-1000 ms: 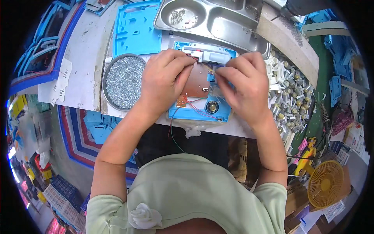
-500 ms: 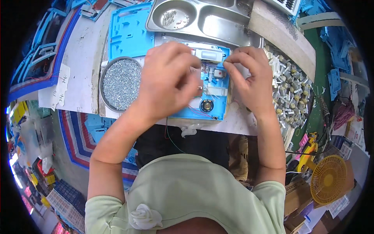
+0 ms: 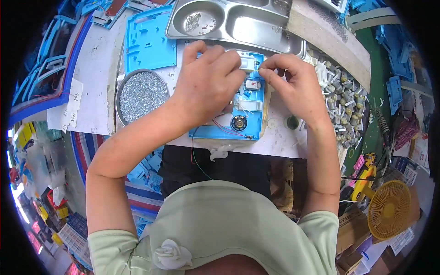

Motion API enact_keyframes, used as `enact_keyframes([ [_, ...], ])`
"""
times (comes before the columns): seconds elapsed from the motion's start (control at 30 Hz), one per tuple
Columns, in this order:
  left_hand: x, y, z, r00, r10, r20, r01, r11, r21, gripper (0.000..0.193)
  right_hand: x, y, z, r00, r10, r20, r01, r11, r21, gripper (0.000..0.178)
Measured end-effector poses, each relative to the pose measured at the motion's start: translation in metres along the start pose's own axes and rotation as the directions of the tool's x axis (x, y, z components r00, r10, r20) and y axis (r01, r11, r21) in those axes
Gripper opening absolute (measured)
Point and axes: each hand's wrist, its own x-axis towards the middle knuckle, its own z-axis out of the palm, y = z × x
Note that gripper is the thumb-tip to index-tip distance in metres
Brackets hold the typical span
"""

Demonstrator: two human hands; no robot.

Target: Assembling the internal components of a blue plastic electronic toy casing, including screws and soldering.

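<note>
In front of me lies a blue plastic housing (image 3: 224, 132), its inside facing up. It holds a round black speaker (image 3: 239, 123), a small white-and-grey part with a red dot (image 3: 252, 85), a white rectangular piece (image 3: 248, 63) and thin wires. My left hand (image 3: 207, 82) is over the housing's left part, its fingers curled inward; whatever they hold is hidden. At the upper right edge, my right hand (image 3: 295, 87) brings thumb and forefinger together in a pinch. Anything between those fingertips is too small to make out.
Left of the housing stands a round dish of small screws (image 3: 143, 97). Behind it are a blue plastic panel (image 3: 150, 39) and a steel compartment tray (image 3: 231, 40). Several small motors with white parts (image 3: 346, 103) are heaped on the right, below a board (image 3: 334, 36).
My left hand has swung toward the far side of the housing, and its elbow has moved out left. The right hand stays pinched at the edge. The whole view has shifted slightly.
</note>
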Motion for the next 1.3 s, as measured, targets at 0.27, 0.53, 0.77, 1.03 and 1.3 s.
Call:
enact_keyframes([
  [0.27,-0.025,-0.007,-0.005,0.979,-0.161,-0.124,0.143,0.98,-0.139,0.019,-0.003,-0.002,0.002,1.0,-0.023,0.008,0.023,1.0,-0.012,0.014],
  [0.53,-0.043,-0.013,0.001,0.891,-0.426,-0.154,0.421,0.905,-0.067,0.017,-0.011,-0.013,0.017,0.961,-0.26,-0.09,0.239,0.951,-0.196,0.003],
  [0.77,-0.045,-0.011,-0.001,0.927,-0.298,-0.227,0.286,0.955,-0.082,0.019,-0.015,-0.011,0.014,0.934,-0.331,-0.132,0.311,0.938,-0.153,0.005],
  [1.03,-0.046,-0.011,0.003,0.925,-0.347,-0.156,0.349,0.937,-0.018,0.021,-0.024,0.006,0.011,0.987,0.064,-0.15,-0.034,0.98,0.196,0.006],
  [1.3,-0.041,-0.009,-0.002,0.964,-0.152,-0.216,0.123,0.983,-0.139,0.029,-0.026,-0.014,0.013,0.937,-0.33,-0.113,0.317,0.941,-0.12,0.008],
])
